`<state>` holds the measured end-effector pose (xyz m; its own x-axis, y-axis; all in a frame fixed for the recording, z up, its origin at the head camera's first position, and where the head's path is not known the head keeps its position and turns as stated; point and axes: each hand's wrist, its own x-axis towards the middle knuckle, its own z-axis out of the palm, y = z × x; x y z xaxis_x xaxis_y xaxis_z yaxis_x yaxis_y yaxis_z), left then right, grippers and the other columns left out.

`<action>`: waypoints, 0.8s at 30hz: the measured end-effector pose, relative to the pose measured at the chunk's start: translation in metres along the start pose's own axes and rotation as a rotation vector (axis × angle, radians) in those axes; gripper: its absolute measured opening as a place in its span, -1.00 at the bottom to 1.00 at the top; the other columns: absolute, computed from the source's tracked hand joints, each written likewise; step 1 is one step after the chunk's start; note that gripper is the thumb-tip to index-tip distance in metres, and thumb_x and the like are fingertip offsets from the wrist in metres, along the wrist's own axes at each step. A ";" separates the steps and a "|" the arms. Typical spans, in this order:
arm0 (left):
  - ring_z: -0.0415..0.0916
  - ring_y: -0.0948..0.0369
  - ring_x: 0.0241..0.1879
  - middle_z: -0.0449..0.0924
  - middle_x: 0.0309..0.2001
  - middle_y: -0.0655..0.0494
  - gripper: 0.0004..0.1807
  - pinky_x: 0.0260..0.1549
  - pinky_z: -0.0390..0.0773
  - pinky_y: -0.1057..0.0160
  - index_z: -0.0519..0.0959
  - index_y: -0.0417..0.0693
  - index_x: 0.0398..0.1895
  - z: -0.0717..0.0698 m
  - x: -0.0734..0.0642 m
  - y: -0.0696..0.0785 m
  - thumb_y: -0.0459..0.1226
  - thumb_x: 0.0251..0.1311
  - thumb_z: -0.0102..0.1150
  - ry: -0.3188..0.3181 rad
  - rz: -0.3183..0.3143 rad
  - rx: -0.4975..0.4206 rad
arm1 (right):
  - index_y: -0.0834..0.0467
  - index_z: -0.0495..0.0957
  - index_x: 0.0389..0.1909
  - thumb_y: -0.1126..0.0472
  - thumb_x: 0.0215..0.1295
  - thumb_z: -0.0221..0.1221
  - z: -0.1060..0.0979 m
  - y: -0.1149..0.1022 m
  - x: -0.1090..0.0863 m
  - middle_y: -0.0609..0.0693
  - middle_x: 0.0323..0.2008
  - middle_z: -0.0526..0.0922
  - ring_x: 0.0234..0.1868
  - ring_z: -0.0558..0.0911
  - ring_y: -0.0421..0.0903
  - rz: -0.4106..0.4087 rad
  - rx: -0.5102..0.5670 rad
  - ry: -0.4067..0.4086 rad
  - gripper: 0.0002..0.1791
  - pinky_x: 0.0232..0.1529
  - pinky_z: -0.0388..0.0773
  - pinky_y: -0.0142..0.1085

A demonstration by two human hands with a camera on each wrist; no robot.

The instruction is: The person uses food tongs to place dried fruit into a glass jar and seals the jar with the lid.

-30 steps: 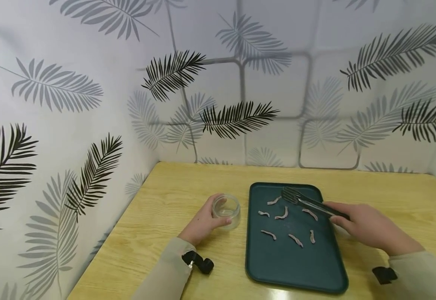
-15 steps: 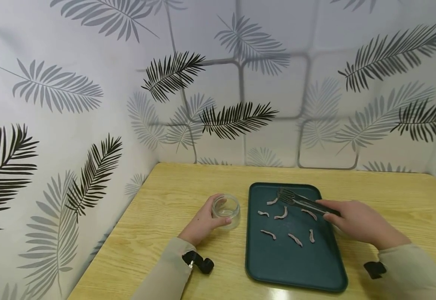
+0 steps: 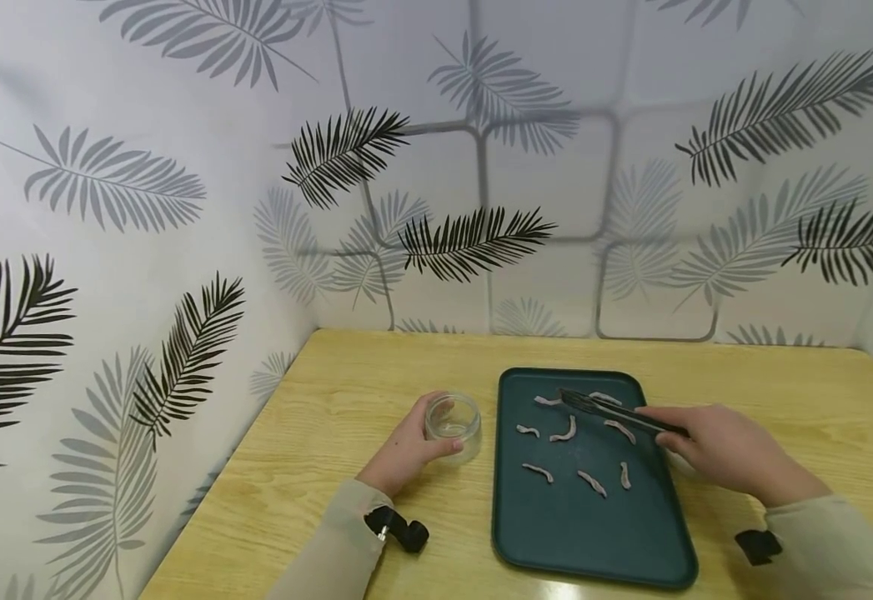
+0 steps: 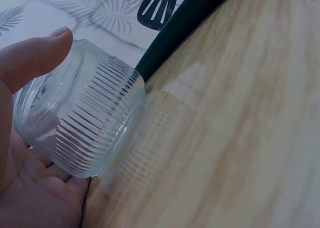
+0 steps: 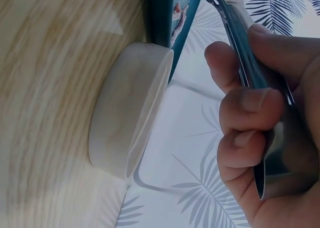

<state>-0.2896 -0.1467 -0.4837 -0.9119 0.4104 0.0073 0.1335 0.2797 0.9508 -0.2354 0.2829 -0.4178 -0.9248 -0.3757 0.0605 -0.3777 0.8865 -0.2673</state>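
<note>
In the head view my left hand (image 3: 410,446) holds a clear glass jar (image 3: 453,429), which stands upright on the table left of the tray. Vertical ribs line the jar's side (image 4: 100,113) in the left wrist view, with the thumb on one side and fingers on the other. My right hand (image 3: 729,450) grips black slotted tongs (image 3: 624,412) over the far part of a dark green tray (image 3: 594,542). Their tips lie by the end of a thin pinkish strip (image 3: 548,401); whether they pinch it I cannot tell. Another strip (image 3: 605,398) lies just behind the tongs.
Several more strips, among them a curved strip (image 3: 565,430), lie apart on the tray. A pale round ring-shaped thing (image 5: 130,108) stands on the table beside the tray, below my right hand. A leaf-patterned wall covering (image 3: 436,167) borders the wooden table (image 3: 316,483).
My right hand has moved left, and the tongs have turned and dipped toward the far left strip. A strip behind them has come into sight. The left hand and jar stay put.
</note>
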 end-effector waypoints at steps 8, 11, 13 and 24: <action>0.26 0.13 0.41 0.26 0.48 0.15 -0.04 0.33 0.27 -0.03 0.10 0.20 0.58 0.000 0.000 0.001 -0.01 0.20 0.44 0.002 -0.003 0.007 | 0.02 0.51 0.38 0.11 0.45 0.22 -0.005 -0.003 -0.004 -0.20 -0.58 0.44 -0.63 0.33 -0.19 -0.004 0.009 0.016 -0.50 -0.48 0.31 -0.22; 0.27 0.15 0.40 0.27 0.47 0.16 -0.04 0.34 0.26 -0.03 0.11 0.23 0.57 0.000 0.000 0.001 0.02 0.19 0.45 0.009 -0.006 0.024 | 0.02 0.52 0.37 0.12 0.43 0.24 -0.007 -0.005 -0.004 -0.17 -0.47 0.58 -0.61 0.34 -0.21 -0.015 0.002 0.043 -0.50 -0.48 0.32 -0.22; 0.27 0.15 0.40 0.27 0.47 0.15 -0.03 0.34 0.25 -0.03 0.11 0.23 0.57 -0.001 -0.001 0.001 0.04 0.18 0.45 0.013 -0.002 0.038 | 0.01 0.52 0.38 0.11 0.43 0.24 -0.008 -0.007 -0.005 -0.15 -0.50 0.57 -0.63 0.34 -0.21 -0.018 -0.002 0.050 -0.49 -0.49 0.31 -0.22; 0.27 0.14 0.40 0.27 0.47 0.17 -0.05 0.33 0.26 -0.02 0.12 0.26 0.57 0.001 0.001 0.001 0.04 0.19 0.44 0.012 0.004 0.053 | -0.01 0.49 0.40 0.14 0.41 0.26 -0.012 -0.017 -0.006 -0.15 -0.40 0.65 -0.65 0.30 -0.25 -0.065 -0.039 0.140 -0.46 -0.50 0.30 -0.24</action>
<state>-0.2901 -0.1454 -0.4830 -0.9159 0.4012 0.0153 0.1574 0.3236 0.9330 -0.2242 0.2736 -0.4022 -0.8949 -0.3935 0.2105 -0.4357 0.8725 -0.2213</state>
